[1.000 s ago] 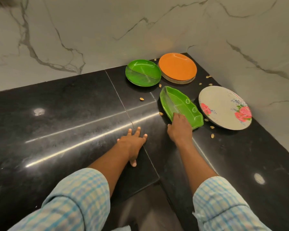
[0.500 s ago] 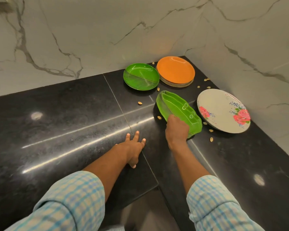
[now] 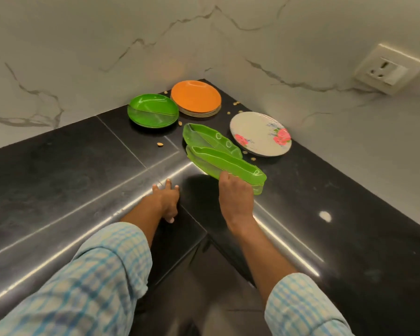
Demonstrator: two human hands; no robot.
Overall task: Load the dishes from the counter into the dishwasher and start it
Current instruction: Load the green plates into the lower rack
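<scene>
My right hand (image 3: 235, 197) grips the near end of a green leaf-shaped tray (image 3: 230, 166), lifted and tilted above the black counter (image 3: 58, 170). A second green leaf-shaped tray (image 3: 209, 139) lies on the counter just behind it. My left hand (image 3: 166, 200) rests flat on the counter's inner corner, fingers spread, holding nothing. In the far corner sit a round green divided plate (image 3: 153, 110), an orange plate (image 3: 195, 95) on top of a stack, and a white floral plate (image 3: 260, 133).
Small nut-like scraps (image 3: 160, 144) are scattered on the counter among the plates. Marble walls close the corner behind and to the right. A wall socket (image 3: 388, 69) sits on the right wall. The counter is L-shaped, with floor below between my arms.
My right hand has lifted a green leaf-shaped tray up and toward me, uncovering a second one under it. The left hand has stayed put. My view has pulled back.
</scene>
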